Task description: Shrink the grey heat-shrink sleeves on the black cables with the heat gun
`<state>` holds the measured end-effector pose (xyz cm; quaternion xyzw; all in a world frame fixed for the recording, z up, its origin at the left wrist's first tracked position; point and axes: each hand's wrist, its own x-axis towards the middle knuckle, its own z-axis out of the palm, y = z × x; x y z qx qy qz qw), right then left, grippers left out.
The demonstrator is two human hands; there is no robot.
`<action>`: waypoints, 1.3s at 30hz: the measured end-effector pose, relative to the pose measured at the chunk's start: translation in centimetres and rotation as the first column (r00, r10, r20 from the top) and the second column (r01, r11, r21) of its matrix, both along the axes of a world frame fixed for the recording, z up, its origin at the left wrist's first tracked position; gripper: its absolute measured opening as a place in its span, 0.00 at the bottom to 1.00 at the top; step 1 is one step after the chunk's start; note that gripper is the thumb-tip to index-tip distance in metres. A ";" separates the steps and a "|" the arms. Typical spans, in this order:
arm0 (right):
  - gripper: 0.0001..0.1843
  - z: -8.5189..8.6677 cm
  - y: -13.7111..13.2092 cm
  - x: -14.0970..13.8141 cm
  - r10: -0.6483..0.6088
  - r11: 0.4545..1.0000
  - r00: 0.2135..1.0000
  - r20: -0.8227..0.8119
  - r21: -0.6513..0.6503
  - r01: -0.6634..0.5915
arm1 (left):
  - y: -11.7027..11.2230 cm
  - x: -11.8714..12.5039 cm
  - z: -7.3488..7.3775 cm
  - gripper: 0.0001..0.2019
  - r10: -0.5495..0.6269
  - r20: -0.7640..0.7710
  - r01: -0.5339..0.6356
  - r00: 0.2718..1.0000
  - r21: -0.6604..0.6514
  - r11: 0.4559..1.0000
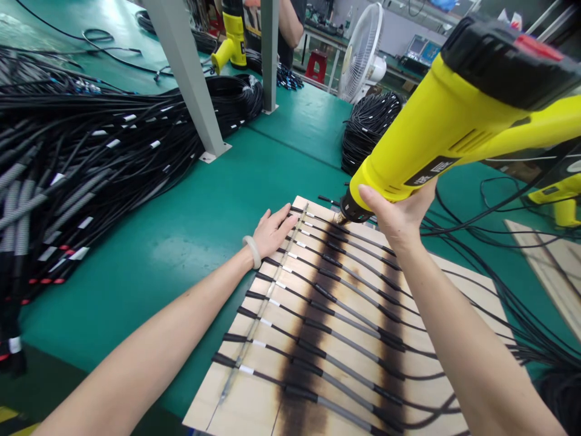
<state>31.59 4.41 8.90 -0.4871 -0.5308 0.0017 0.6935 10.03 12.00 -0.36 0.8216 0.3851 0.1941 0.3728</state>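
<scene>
My right hand [399, 212] grips a yellow heat gun [445, 121] from below, its nozzle [351, 212] pointing down at the far end of a scorched wooden board [227, 393]. Several black cables [327, 315] lie side by side across the board, with grey sleeves and white labels. My left hand [272, 230] rests flat with fingers stretched out on the board's far left corner, touching the ends of the nearest cables. A pale bangle [252, 251] sits on that wrist.
A large heap of black cables [91, 157] covers the green bench [181, 230] at left. Two grey posts [190, 79] stand behind it. A cable coil [367, 124], a white fan [361, 51] and another person with a second yellow gun [231, 39] are farther back. Another board [549, 266] lies right.
</scene>
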 end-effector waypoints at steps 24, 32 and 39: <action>0.40 0.8 -2.2 -1.3 0.017 0.998 1.000 -0.010 0.062 -0.017 | 0.0 0.1 0.0 0.37 0.008 0.003 -0.008 1.000 0.004 1.000; 0.37 1.2 -2.3 -2.0 0.093 0.994 0.996 0.001 0.063 -0.093 | -0.2 0.1 0.2 0.38 0.007 0.002 -0.007 1.000 -0.013 1.000; 0.36 1.1 -2.2 -2.1 0.017 1.000 0.999 0.044 0.023 -0.018 | -0.2 0.1 0.2 0.37 0.008 0.004 -0.008 1.000 -0.015 1.000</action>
